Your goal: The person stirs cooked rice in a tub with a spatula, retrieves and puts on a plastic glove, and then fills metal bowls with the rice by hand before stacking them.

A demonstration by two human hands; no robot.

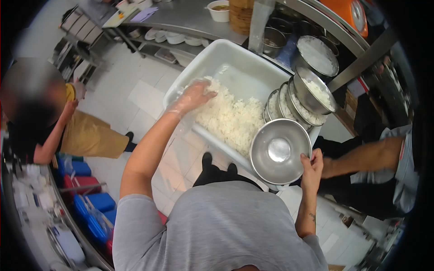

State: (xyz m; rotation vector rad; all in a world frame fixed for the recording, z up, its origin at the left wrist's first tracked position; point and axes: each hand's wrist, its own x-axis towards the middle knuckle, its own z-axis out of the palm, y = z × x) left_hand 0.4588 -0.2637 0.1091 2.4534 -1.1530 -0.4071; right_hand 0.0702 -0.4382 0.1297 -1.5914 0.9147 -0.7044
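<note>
My left hand (194, 97), in a clear plastic glove, reaches over the left side of a big white tub (184, 68). Its fingers are apart and touch the heap of cooked white rice (231, 118), with some fingertips hard to make out against the grains. My right hand (312, 168) grips the rim of a shiny metal bowl (288, 156), thumb on the inside. This bowl shows no rice in it and is held over the tub's near right corner. Beside it, stacked metal bowls with rice (315, 90) lean at the tub's right end.
A person (384, 158) stands close on my right, one arm extended towards the bowl. Another person (90, 131) stands to the left. Behind the tub are a steel counter (181, 16), a bamboo steamer (240, 17) and metal pots (274, 39). Blue bins (92, 214) line the lower left.
</note>
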